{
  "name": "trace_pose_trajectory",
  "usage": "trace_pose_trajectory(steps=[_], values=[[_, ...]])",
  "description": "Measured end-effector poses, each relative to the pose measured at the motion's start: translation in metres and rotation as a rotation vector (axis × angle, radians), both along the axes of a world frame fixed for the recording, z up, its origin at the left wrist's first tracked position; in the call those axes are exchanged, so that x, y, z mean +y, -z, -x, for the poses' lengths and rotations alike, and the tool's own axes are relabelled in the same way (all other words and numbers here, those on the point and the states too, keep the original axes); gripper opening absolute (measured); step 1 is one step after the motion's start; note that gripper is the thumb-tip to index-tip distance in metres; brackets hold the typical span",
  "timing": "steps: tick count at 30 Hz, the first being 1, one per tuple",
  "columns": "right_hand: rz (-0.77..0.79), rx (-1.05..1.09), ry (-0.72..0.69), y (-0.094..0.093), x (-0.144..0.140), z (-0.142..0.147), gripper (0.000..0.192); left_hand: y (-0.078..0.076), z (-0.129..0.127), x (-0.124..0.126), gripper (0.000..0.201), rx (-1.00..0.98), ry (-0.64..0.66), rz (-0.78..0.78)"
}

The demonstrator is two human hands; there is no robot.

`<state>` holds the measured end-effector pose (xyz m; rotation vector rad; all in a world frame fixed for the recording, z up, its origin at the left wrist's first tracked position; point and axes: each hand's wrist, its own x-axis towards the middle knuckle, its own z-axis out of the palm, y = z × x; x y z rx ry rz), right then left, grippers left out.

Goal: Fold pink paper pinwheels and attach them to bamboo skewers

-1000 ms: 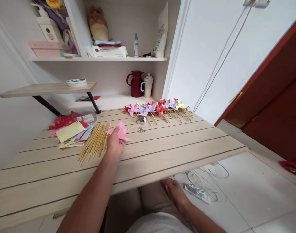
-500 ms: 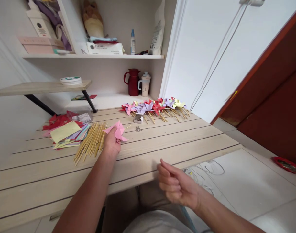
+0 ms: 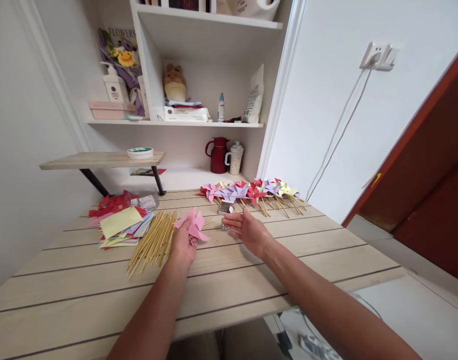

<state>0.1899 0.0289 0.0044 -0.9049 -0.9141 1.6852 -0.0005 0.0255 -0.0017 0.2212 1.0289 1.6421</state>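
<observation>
Pink folded paper, a pinwheel (image 3: 194, 225), sits on the wooden table (image 3: 251, 280) under the fingertips of the left hand (image 3: 183, 246), which closes lightly on its near edge. The pinwheel lies just beyond that hand, toward the far side, and a thin stick pokes out from it toward the far right, so its long axis runs from near left to far right. The right hand (image 3: 247, 231) hovers just to the right of the pinwheel, palm turned inward and fingers spread, holding nothing; its fingertips point left toward the stick end and a small metal box (image 3: 226, 208) that lies just beyond them. The left hand is the one in contact; the right is near but apart.

The pinwheel has crisp pointed vanes, slightly raised off the table, in one flat pink.

Just left of the left hand lies a loose bundle of bamboo sticks (image 3: 153, 242), slanting from near left to far right. Further left is a stack of coloured paper squares (image 3: 121, 226). Along the far edge a row of finished pinwheels (image 3: 251, 192) in pink, purple, red and yellow lies with sticks pointing to the near right.
</observation>
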Motion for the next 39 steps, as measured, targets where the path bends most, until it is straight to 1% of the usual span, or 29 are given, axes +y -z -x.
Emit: trace_pose_trajectory(steps=[2, 5, 8, 10, 11, 13, 15, 17, 19, 20, 22, 24, 25, 27, 29, 31, 33, 34, 36, 38, 39], values=[[-0.123, -0.093, 0.034, -0.009, 0.004, -0.006, 0.059, 0.000, -0.001, -0.001, 0.006, 0.008, 0.017, -0.032], [-0.182, -0.121, 0.094, -0.028, 0.011, -0.011, 0.056, 0.000, -0.003, -0.002, 0.006, 0.030, 0.043, -0.085], [-0.240, -0.024, 0.127, -0.047, 0.017, -0.008, 0.040, 0.001, -0.005, -0.003, 0.011, 0.064, 0.044, -0.146], [-0.296, -0.007, 0.122, -0.054, 0.019, 0.001, 0.027, 0.001, -0.007, -0.004, 0.017, 0.094, 0.053, -0.196], [-0.322, -0.021, 0.110, -0.055, 0.019, 0.008, 0.023, 0.001, -0.008, -0.005, 0.021, 0.109, 0.066, -0.223], [-0.351, -0.074, 0.073, -0.052, 0.017, 0.021, 0.027, 0.001, -0.009, -0.008, 0.029, 0.138, 0.115, -0.290], [-0.359, -0.127, 0.036, -0.046, 0.014, 0.033, 0.036, 0.000, -0.010, -0.010, 0.034, 0.144, 0.165, -0.330], [-0.355, -0.157, 0.054, -0.038, 0.011, 0.040, 0.045, -0.002, -0.010, -0.011, 0.037, 0.138, 0.199, -0.361], [-0.314, -0.150, 0.072, -0.030, 0.007, 0.043, 0.054, -0.002, -0.010, -0.011, 0.038, 0.131, 0.207, -0.383], [-0.281, -0.134, 0.044, -0.025, 0.005, 0.043, 0.059, -0.001, -0.010, -0.011, 0.039, 0.130, 0.214, -0.388], [-0.212, -0.105, -0.087, -0.018, 0.002, 0.042, 0.063, 0.001, -0.011, -0.010, 0.039, 0.153, 0.238, -0.383], [-0.177, -0.085, -0.184, -0.011, 0.001, 0.042, 0.054, 0.003, -0.012, -0.010, 0.037, 0.193, 0.285, -0.386], [-0.172, -0.076, -0.190, -0.008, 0.001, 0.042, 0.046, 0.004, -0.012, -0.010, 0.036, 0.209, 0.300, -0.391], [-0.179, -0.049, -0.144, -0.004, 0.003, 0.042, 0.036, 0.004, -0.013, -0.010, 0.038, 0.215, 0.309, -0.401], [-0.183, -0.017, -0.099, -0.003, 0.006, 0.041, 0.033, 0.002, -0.012, -0.012, 0.046, 0.179, 0.319, -0.413], [-0.191, 0.011, -0.094, -0.003, 0.007, 0.039, 0.035, -0.002, -0.009, -0.014, 0.056, 0.120, 0.332, -0.420], [-0.199, 0.026, -0.095, -0.004, 0.008, 0.035, 0.037, -0.006, -0.007, -0.014, 0.059, 0.067, 0.336, -0.412], [-0.205, 0.027, -0.089, -0.004, 0.008, 0.034, 0.037, -0.007, -0.007, -0.014, 0.057, 0.050, 0.334, -0.402], [-0.221, 0.025, -0.060, -0.005, 0.008, 0.032, 0.034, -0.008, -0.007, -0.013, 0.047, 0.027, 0.330, -0.388], [-0.243, 0.017, -0.022, -0.006, 0.009, 0.030, 0.032, -0.007, -0.008, -0.012, 0.036, 0.033, 0.349, -0.394], [-0.255, 0.012, -0.008, -0.007, 0.009, 0.029, 0.033, -0.006, -0.009, -0.012, 0.034, 0.053, 0.368, -0.398]])
